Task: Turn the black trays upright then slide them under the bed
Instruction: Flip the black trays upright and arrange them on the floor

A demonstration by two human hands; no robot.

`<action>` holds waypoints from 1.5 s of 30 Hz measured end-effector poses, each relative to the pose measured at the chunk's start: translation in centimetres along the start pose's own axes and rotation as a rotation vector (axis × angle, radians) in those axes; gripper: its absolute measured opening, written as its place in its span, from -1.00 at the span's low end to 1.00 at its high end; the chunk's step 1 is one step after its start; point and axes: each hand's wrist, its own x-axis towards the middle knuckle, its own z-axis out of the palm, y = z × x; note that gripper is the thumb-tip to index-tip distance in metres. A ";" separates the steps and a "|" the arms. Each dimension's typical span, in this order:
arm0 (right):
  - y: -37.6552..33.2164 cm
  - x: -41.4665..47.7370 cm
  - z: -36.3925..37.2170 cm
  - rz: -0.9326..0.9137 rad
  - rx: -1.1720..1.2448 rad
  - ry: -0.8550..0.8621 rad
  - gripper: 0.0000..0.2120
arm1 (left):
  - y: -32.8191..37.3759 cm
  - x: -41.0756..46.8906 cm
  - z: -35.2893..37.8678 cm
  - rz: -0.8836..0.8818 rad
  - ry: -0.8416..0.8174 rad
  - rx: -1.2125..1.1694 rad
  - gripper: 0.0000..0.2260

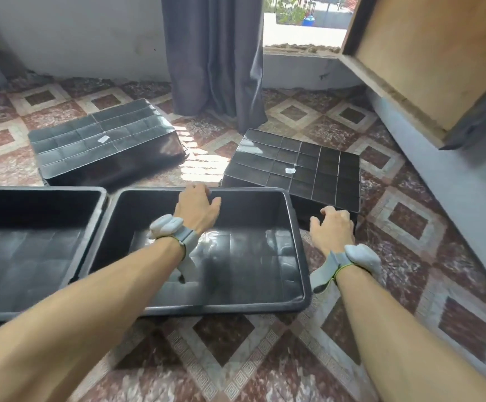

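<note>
Two black trays stand upright side by side on the floor: one at the left (33,248), one in the middle (236,297). Behind them lie two overturned black trays, one at the back left (102,143) and one at the right (302,166), each with a gridded underside facing up. My left hand (197,207) reaches across the middle tray and lies over its far rim, thumb spread. My right hand (331,230) hovers just right of that tray, its bent fingers at the near side of the right overturned tray. Neither hand plainly grips anything.
The bed's wooden frame (410,91) juts in at the upper right, above a grey wall base. A dark curtain (215,59) hangs down to the patterned tile floor (236,358) behind the trays. An open doorway (302,24) lets in daylight.
</note>
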 end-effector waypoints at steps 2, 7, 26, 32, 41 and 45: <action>1.0 2.2 0.9 -0.016 0.023 0.035 -0.62 | 1.3 2.9 2.2 0.027 -0.018 -0.002 -0.70; 3.9 5.5 2.4 0.054 0.089 0.064 -0.54 | 2.3 8.1 6.0 -0.070 0.014 0.056 -0.65; 5.5 10.4 2.2 0.460 0.627 0.027 -0.33 | 5.6 12.2 6.7 -0.213 -0.162 0.001 -0.62; 7.8 12.0 3.8 0.444 0.891 0.100 -0.31 | 5.9 13.0 6.7 -0.237 -0.078 -0.254 -0.49; 3.5 7.9 -0.4 0.449 1.434 0.279 -0.35 | 5.6 11.7 5.6 0.017 -0.002 -0.661 -0.51; 3.7 6.7 -0.3 0.441 1.506 0.080 -0.27 | 3.9 12.5 3.4 0.079 -0.019 -0.799 -0.49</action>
